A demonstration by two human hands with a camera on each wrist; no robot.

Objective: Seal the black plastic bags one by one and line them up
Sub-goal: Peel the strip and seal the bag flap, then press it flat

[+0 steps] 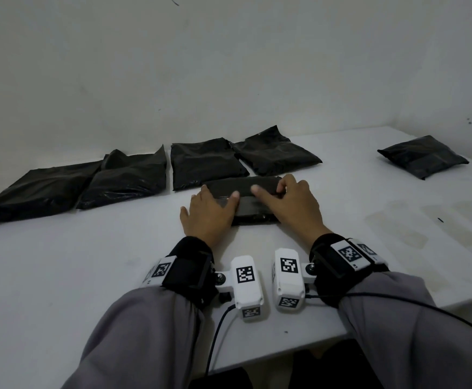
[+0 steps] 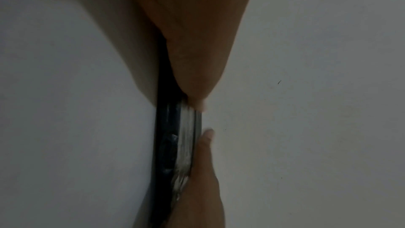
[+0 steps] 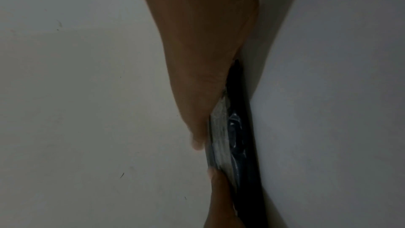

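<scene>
I find the black bag being worked flat on the white table, directly in front of the operator. The left hand lies palm-down over its left end, fingers extended, thumb resting across the folded flap. The right hand covers the right end: its index finger is stretched out flat along the flap, while the remaining fingers curl over the bag's far edge. Both wrist views show the bag edge-on, with a pale, shiny strip running along the fold between the two hands.

Behind this bag, four black bags lie side by side in a row near the wall; the two on the left overlap. A further black bag lies apart at the far right of the table.

I can read no brand, label or lettering on any bag. The only markings are black-and-white square code tags on the wrist units.
</scene>
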